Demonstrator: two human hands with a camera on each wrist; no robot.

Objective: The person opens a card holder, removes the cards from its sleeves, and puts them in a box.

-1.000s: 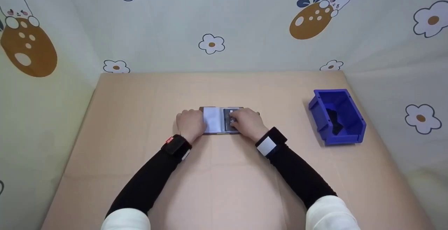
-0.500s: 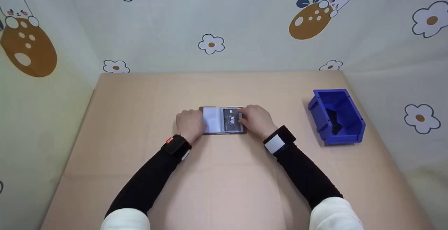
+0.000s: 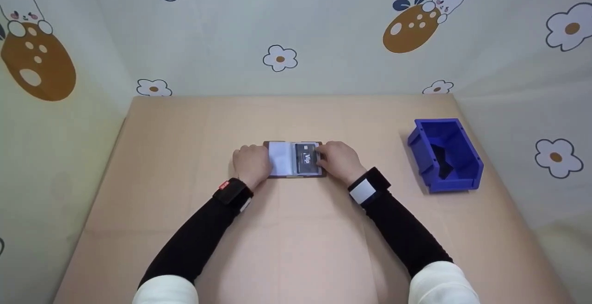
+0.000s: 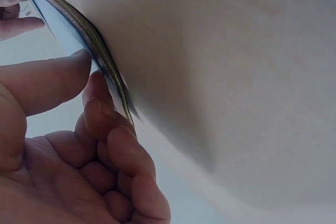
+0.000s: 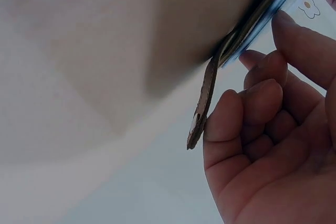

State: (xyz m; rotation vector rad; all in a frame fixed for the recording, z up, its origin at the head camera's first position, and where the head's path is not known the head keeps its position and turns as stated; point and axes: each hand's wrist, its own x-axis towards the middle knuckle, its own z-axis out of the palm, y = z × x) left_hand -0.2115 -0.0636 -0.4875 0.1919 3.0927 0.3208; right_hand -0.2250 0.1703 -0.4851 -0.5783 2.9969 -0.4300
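Presently, card holder (image 3: 283, 159) unfolded near middle of counter (image 3: 300, 239); 1 dark card (image 3: 305, 159) marked "Vip" in its right half; left hand (image 3: 252, 164) clamped on left edge, thumb on inner face; right hand (image 3: 343, 161) clamped on right edge, strap (image 5: 203, 106) beside curled fingers; blue bin (image 3: 426, 174) well apart at right, 1 black item (image 3: 442, 161) inside

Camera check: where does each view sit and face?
Head: on the head, facing forward-down at the card holder and blue bin; left hand, right hand, black sleeves.
Left wrist: worn there, facing card holder's edge; both hands show.
Right wrist: worn there, facing card holder's tab; both hands show.
Wrist views share the card holder.
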